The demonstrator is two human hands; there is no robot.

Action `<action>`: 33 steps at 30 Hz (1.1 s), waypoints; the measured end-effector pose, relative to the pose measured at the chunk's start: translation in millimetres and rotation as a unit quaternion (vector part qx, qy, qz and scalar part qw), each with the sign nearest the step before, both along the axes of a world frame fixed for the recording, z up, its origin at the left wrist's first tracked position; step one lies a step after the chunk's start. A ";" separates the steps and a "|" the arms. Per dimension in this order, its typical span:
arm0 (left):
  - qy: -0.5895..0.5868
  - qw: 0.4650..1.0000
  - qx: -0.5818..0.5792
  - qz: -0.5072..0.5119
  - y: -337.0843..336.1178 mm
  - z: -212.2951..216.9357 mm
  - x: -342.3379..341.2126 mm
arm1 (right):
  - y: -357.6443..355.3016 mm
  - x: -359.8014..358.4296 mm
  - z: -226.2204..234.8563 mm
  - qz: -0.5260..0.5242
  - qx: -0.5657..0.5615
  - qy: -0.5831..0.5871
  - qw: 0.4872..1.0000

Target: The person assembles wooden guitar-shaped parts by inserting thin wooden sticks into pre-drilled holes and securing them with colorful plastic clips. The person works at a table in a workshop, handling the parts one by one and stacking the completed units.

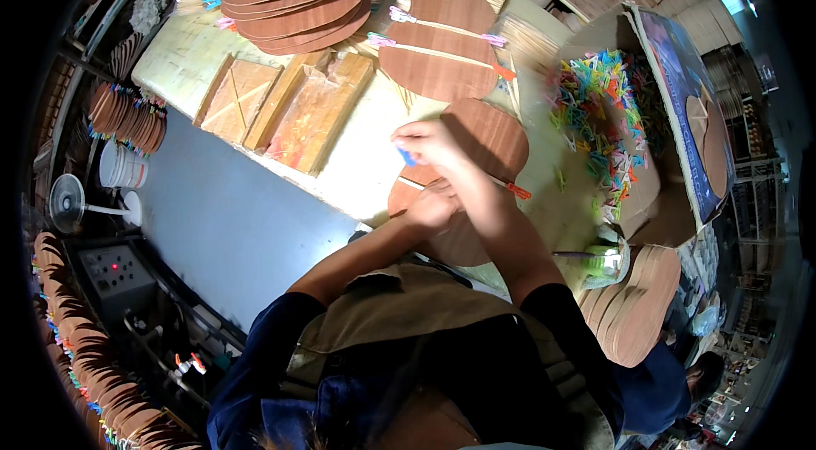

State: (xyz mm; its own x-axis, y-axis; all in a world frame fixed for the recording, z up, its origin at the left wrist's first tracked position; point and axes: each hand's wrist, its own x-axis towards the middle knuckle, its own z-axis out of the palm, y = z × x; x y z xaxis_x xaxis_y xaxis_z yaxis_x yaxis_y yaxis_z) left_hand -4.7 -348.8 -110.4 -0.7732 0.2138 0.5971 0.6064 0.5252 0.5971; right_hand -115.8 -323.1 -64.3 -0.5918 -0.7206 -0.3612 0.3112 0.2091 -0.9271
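A brown waisted wooden board [491, 137], shaped like a small guitar body, lies on the table in front of me. A thin pale strip [410, 183] crosses it, with a red clothespin [518, 191] at its right end. My right hand [427, 144] is raised over the board's left side, pinching a blue clothespin [406, 158]. My left hand [435, 205] rests on the board over the strip, fingers curled and partly hidden beneath my right forearm. Beyond lies a similar board [438, 67] with two strips held by pink, white and orange clothespins.
Clipped boards [293, 4] are stacked at the far left, near wooden block jigs [302, 110]. A cardboard box [654, 203] of loose coloured clothespins stands right, with a green-and-white container [602, 263] and stacked boards [633, 305] nearer. Another person [654, 390] is at lower right.
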 end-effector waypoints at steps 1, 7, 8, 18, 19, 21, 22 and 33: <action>-0.013 1.000 0.009 -0.003 1.2 -7.9 -1.2 | -14.3 2.1 -7.1 0.044 0.026 -0.005 0.999; -0.090 0.989 0.110 -0.042 3.7 -11.7 -3.5 | -42.4 4.1 -22.0 0.192 0.177 0.065 0.963; -0.154 0.975 0.152 -0.046 5.0 -11.1 -1.4 | -43.9 5.7 -22.4 0.195 0.208 0.098 0.953; 0.032 0.997 0.065 -0.030 -1.3 17.0 -5.7 | -23.6 2.4 -11.4 0.227 0.162 0.117 0.953; 0.008 0.998 0.066 0.017 -6.8 25.7 -6.6 | -18.2 -8.7 -7.8 0.152 0.174 0.179 0.956; -0.038 0.991 0.072 0.109 -25.5 40.4 11.3 | 7.6 -40.4 -7.6 -0.003 0.192 0.295 0.936; -0.063 0.983 0.074 0.155 -34.4 45.3 24.1 | 23.6 -58.1 -9.2 -0.081 0.195 0.347 0.914; -0.461 0.624 0.616 0.132 -62.7 6.6 74.1 | 93.8 -188.6 -74.6 -0.169 0.385 0.338 0.842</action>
